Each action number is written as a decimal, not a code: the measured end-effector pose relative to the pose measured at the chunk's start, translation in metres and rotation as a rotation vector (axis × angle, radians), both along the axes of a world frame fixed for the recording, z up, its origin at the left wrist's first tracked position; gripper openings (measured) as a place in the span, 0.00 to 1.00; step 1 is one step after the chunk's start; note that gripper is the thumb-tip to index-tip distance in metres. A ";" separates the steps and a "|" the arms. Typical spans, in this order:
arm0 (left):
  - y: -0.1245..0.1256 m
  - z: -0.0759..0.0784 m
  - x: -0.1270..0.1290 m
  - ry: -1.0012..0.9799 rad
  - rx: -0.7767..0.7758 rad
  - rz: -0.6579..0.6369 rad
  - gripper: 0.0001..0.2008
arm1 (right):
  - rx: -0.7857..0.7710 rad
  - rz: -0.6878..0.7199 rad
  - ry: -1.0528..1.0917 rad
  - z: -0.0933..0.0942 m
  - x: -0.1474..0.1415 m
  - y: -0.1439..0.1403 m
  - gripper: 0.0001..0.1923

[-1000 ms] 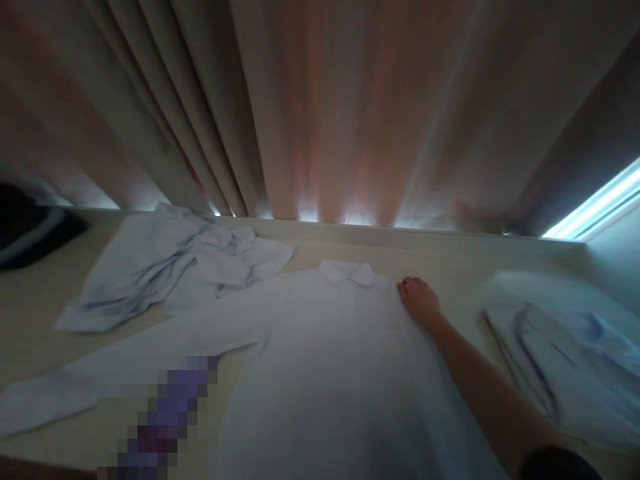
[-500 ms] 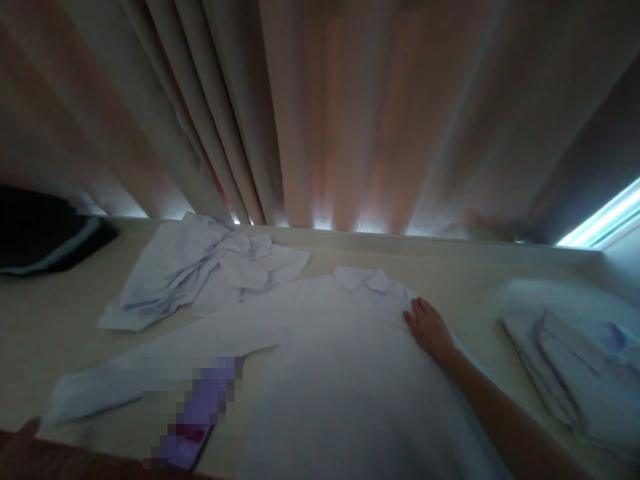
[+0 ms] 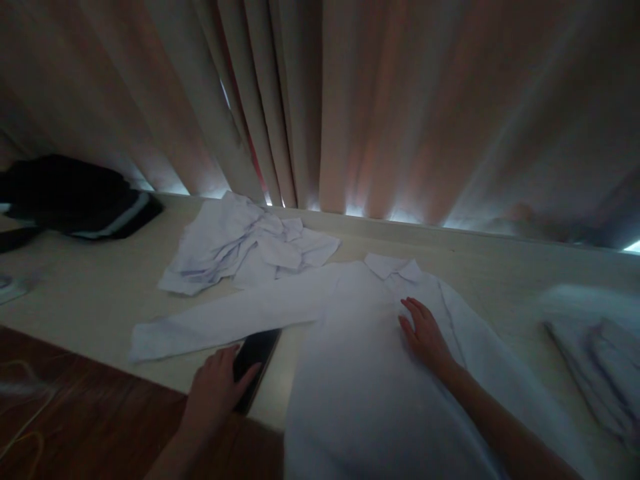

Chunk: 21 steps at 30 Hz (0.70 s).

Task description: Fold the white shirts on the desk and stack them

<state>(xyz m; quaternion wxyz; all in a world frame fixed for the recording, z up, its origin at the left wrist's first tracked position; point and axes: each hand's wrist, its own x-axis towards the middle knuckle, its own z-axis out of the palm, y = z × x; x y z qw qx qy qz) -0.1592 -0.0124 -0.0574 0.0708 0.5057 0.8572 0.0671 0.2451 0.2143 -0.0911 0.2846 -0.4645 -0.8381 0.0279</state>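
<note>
From afar, I am seeing the shirt (image 3: 360, 360) lying spread on the worktop (image 3: 500, 277), maybe to make it flat. My right hand (image 3: 425, 337) is resting over its chest, fingers open. My left hand (image 3: 215, 383) is lying around the phone (image 3: 260, 350); I can't tell if it's gripping.

Beige-pink curtains (image 3: 400, 100) hung in folds along the back edge of the tabletop (image 3: 115, 283), with light showing beneath their hems. Near that edge, left of its middle, lay a crumpled heap of white cloth (image 3: 240, 243). A black bundle (image 3: 70, 190) with a pale stripe sat toward the back left corner; folded pale cloth (image 3: 600, 373) lay toward the right edge. Below the front edge, pale cords (image 3: 35, 417) crossed a reddish-brown floor (image 3: 110, 413).
</note>
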 end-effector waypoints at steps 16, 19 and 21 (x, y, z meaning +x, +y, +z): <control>0.004 0.001 0.032 0.071 -0.009 -0.063 0.25 | 0.016 -0.030 -0.127 -0.034 -0.010 -0.047 0.15; -0.011 0.002 0.025 0.064 0.016 -0.062 0.23 | 0.005 -0.028 -0.119 -0.032 -0.010 -0.048 0.14; -0.017 0.003 0.019 0.063 0.024 -0.067 0.21 | 0.008 -0.024 -0.113 -0.032 -0.010 -0.048 0.14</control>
